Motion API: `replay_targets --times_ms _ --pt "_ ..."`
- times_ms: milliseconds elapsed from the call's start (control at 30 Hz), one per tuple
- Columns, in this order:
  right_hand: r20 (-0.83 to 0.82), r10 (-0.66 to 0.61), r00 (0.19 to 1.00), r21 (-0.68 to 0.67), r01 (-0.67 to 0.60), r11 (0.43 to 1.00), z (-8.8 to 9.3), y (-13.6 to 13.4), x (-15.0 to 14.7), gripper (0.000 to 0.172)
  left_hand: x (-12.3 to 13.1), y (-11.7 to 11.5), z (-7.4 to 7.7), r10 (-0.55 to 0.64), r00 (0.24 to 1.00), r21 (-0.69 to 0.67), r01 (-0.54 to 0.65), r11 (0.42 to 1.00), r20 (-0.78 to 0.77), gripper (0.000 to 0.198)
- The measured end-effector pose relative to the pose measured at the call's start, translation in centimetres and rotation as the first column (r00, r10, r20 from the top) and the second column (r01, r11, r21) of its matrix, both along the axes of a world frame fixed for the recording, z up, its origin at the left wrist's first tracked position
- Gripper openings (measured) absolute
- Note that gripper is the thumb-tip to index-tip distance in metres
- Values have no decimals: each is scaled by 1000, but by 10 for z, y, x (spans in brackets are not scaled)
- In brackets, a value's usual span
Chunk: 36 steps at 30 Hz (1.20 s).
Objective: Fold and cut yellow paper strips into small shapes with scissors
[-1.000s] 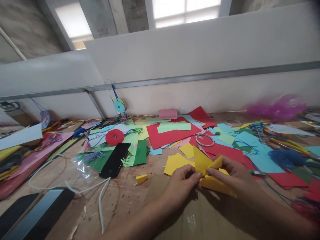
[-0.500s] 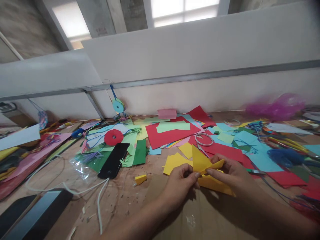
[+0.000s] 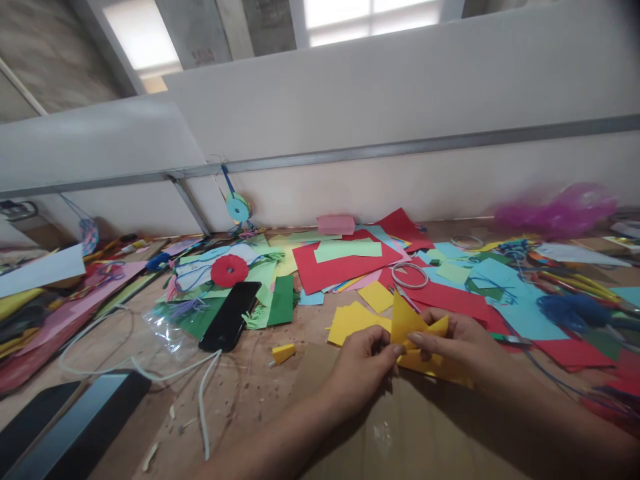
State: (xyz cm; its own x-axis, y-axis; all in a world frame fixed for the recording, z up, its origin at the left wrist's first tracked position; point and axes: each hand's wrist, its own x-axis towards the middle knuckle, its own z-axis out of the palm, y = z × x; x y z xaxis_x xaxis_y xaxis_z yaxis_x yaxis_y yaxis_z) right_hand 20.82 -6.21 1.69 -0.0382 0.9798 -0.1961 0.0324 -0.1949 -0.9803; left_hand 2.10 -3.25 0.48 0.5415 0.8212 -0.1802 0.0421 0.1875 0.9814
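Note:
A folded piece of yellow paper (image 3: 403, 319) is held up between both hands, with points standing up and out to the right. My left hand (image 3: 364, 363) pinches its lower left corner between thumb and fingers. My right hand (image 3: 453, 343) is closed on its right part, the thumb lying across the front fold. The paper's underside and some fingertips are hidden. Beneath the hands lies a brown cardboard sheet (image 3: 320, 373). Flat yellow paper pieces (image 3: 353, 321) rest just beyond my left hand, and a small folded yellow piece (image 3: 283, 353) sits to its left.
A black phone (image 3: 231, 317) lies left of centre near a white cable (image 3: 203, 393). Red paper (image 3: 320, 267), a tape roll (image 3: 410, 275) and light blue sheets (image 3: 533, 320) cover the table's back and right. A white partition (image 3: 350, 187) stands behind.
My right thumb has moved up and left over the yellow paper's front, and the paper has turned slightly. The left hand keeps its pinch. The whole view has shifted a little.

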Motion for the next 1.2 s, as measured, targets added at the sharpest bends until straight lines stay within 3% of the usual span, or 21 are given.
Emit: replay_targets --times_ms 367,800,1000,1200 --pt "-33 -165 986 23 166 986 3 1 2 40 -3 0 5 -23 999 -6 23 1000 46 39" --pt "47 -123 991 95 118 988 4 -5 -6 37 -2 0 2 -40 999 53 40 998 -7 26" --pt "60 -52 997 99 46 994 3 -6 -9 30 -2 -2 0 -40 998 113 45 993 -47 33" --pt "96 48 994 90 -57 994 -4 0 -1 33 -3 0 3 3 997 145 8 989 -74 33"
